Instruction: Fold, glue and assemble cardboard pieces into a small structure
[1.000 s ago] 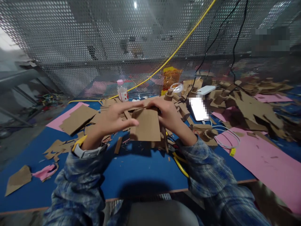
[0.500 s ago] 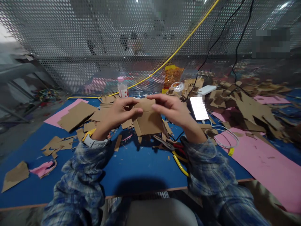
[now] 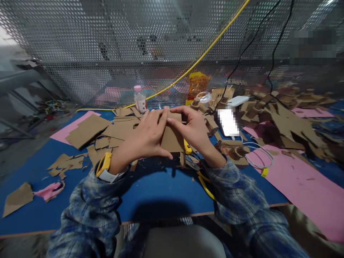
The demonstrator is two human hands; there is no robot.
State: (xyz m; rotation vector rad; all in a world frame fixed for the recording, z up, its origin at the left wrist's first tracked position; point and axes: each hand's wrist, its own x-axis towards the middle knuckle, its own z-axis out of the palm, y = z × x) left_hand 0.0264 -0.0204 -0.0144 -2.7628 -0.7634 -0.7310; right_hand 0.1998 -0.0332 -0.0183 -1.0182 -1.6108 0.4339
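Observation:
A piece of brown cardboard is up between my two hands above the blue table. My right hand pinches its upper edge, thumb on the near face and fingers at the top. Across the left part of the same piece lies my left hand, fingers stretched toward the upper edge and thumb spread out by the lower edge. Just below and right are pliers or cutters with yellow handles, partly covered by my right sleeve. A yellow-and-red tool shows beside the cardboard, mostly hidden.
Cardboard sheets and scraps lie on the left. A pink-capped bottle stands at the back near the perforated metal screen. To the right are a lit phone, a white cable, pink paper and piled cardboard pieces.
My left hand has gone from pinching the cardboard's upper left edge to lying over its left part with the thumb spread. The cardboard has shifted slightly right; my right hand still grips it.

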